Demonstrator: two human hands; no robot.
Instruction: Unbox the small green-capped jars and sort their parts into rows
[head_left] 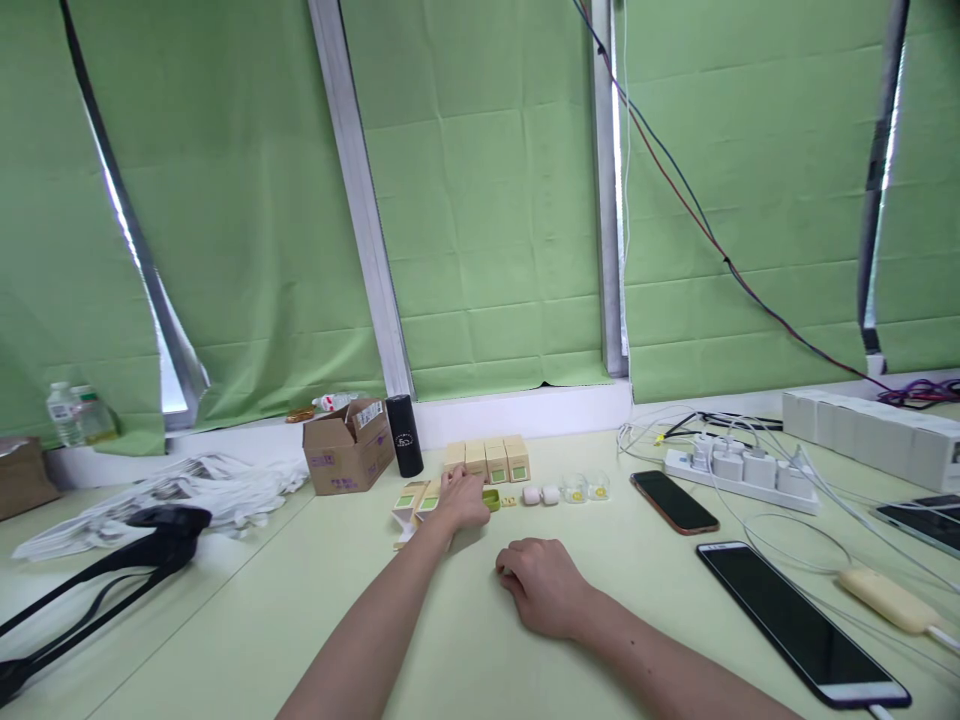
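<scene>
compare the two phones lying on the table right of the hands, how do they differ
The far phone looks smaller and has a copper-coloured rim; the near phone looks larger with a dark rim. The far phone lies beside the power strip; the near phone lies at the table's near right, by the cream power bank. Both lie flat, screens dark and facing up.

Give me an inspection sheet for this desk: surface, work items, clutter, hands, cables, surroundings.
Surface: pale green table.
Work items: row of small boxes; opened boxes; white earbud cases.
Clutter: cardboard box, black cylinder, phones, white bags.
Hands: left hand reaching among the small boxes, grip unclear; right hand resting curled on the table.
Cables: power strip with chargers and white leads.
Surroundings: green curtains.
</scene>
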